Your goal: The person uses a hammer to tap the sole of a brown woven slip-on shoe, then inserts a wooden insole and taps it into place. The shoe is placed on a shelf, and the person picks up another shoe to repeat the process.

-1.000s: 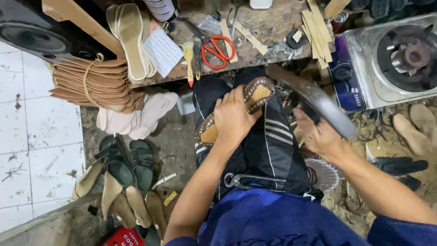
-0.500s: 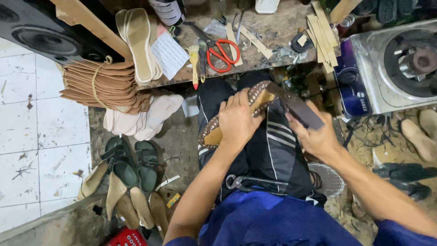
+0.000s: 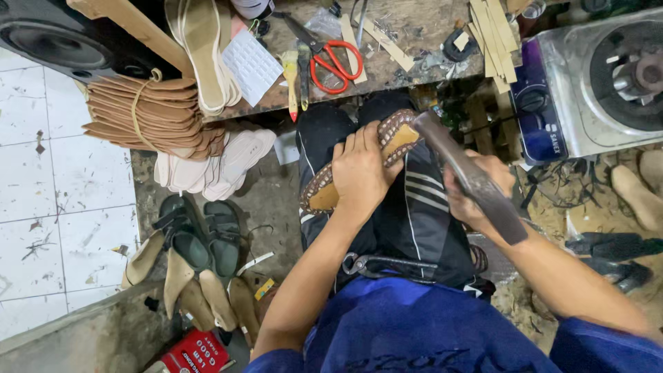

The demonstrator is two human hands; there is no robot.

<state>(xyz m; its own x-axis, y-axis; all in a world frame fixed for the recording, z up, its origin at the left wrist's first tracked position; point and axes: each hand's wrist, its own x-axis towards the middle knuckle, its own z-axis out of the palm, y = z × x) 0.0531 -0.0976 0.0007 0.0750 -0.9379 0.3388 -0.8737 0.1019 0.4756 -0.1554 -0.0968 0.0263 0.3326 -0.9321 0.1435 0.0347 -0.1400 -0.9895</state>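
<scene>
Gripping sole [image 3: 387,148], left hand [image 3: 359,173]; right hand [image 3: 476,190] apparently clutching hammer [image 3: 469,176].

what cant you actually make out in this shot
Head view, the only one:
- Middle of the sandal sole: covered by the left hand.
- Right hand: its grip is largely hidden behind the dark tool, which is motion-blurred, so its kind is unclear.
- Stove: cut off by the right and top edges.
- Bundle of tan soles: count too fine to tell.
- Metal tool on the lap: partly under blue cloth.
</scene>
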